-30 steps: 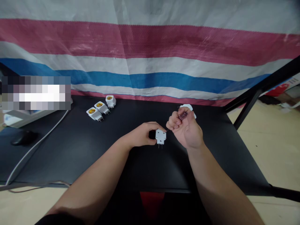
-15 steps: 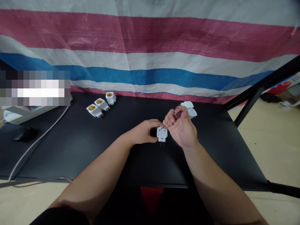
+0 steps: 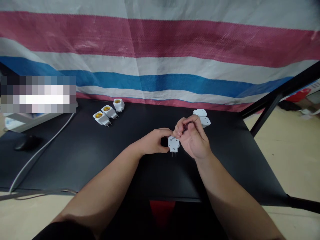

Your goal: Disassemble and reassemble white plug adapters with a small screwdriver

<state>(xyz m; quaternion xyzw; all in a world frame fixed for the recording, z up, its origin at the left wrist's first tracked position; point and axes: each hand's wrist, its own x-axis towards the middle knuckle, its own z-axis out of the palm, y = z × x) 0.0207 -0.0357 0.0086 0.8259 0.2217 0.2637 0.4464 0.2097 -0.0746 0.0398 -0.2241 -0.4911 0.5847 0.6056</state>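
Note:
My left hand (image 3: 152, 141) is closed round a small white plug-in lamp socket (image 3: 173, 144), holding it over the black table (image 3: 82, 156) with its flat back and two metal prongs facing me. My right hand (image 3: 193, 138) is pinched on a thin screwdriver (image 3: 185, 129) with a dark reddish handle. Its tip rests at the upper left corner of the socket's back. Both hands meet at the middle of the table.
Three white sockets (image 3: 108, 112) with yellow insides lie in a row at the back left. Two more white sockets (image 3: 203, 117) lie just behind my right hand. A grey cable (image 3: 37, 153) crosses the left side. A striped tarp (image 3: 160, 53) hangs behind; a black frame bar (image 3: 275, 96) runs on the right.
My right hand has come in closer and lower, and the screwdriver tip has moved from the socket's right side to its upper left corner. The left hand has stayed put.

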